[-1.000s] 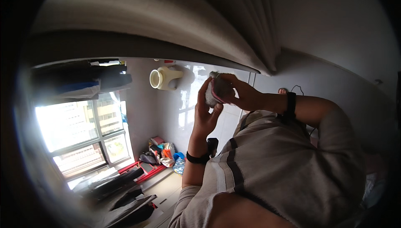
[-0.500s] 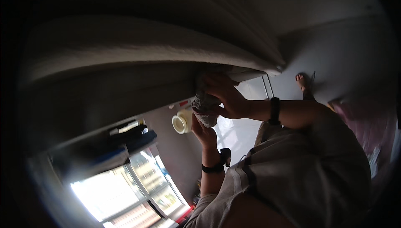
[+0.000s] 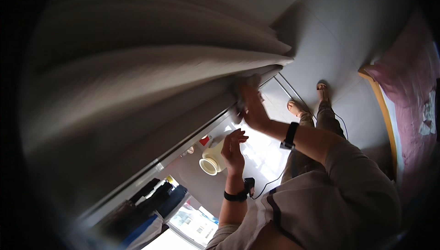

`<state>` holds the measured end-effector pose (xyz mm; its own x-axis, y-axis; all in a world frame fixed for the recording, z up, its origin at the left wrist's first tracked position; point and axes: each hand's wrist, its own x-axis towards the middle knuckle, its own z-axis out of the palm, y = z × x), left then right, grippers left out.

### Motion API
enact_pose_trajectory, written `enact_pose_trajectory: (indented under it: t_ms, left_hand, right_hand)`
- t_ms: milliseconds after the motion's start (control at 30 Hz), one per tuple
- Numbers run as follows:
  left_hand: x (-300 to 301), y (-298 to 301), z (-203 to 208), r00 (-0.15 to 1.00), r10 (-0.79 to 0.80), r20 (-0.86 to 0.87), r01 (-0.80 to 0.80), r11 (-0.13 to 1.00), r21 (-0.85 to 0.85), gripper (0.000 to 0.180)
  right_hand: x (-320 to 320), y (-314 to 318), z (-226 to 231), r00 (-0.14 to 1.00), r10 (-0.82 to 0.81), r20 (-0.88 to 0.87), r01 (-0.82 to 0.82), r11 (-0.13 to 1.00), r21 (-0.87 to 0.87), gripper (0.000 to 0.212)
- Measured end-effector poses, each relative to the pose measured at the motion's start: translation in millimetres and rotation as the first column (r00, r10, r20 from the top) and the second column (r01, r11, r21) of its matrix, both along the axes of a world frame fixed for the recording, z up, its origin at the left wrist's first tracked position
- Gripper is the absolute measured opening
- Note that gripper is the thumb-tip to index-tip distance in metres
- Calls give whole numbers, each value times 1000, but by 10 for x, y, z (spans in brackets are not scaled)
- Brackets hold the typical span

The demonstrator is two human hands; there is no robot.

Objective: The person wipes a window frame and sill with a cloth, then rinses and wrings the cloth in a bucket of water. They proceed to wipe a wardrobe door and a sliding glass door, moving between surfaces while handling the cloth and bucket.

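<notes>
My right hand is pressed against a dark panel below a pale curtain. Under its fingers is a crumpled grey cloth, partly hidden and blurred by motion. Apart from the cloth, my left hand is raised lower down, its fingers loosely stretched and nothing seen in them. Close beside that hand is a cream jar-like container with a round open mouth. Both wrists wear black bands.
Along the panel's lower side runs a pale metal edge. Dark items are piled by a bright window. Thin metal rails stand near my feet. A black cable hangs from my left wrist. On the right is a wood-edged bed with a pink cover.
My left hand has come off the grey cloth and moved lower. My right hand has moved right and along the panel with the cloth. The whole view has turned, showing more of the bed and both feet.
</notes>
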<state>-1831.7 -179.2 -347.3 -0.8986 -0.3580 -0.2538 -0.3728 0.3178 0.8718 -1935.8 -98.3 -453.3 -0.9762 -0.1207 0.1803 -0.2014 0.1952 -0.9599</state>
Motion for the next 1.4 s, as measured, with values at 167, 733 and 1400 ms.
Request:
enact_pose_trajectory:
  t_ms: [167, 733, 1400]
  left_hand:
    - [133, 168, -563, 980, 40, 194, -75, 982, 176, 28]
    - [530, -378, -2887, 734, -236, 636, 102, 965, 241, 30]
    - [-245, -455, -4416, 699, -371, 611, 331, 926, 184, 33]
  right_hand:
    - [-45, 7, -269, 986, -22, -167, -9, 984, -180, 59]
    - [-26, -149, -3850, 951, -306, 43, 307, 951, -22, 54]
    - [-237, 276, -6485, 792, 73, 606, -213, 963, 163, 50]
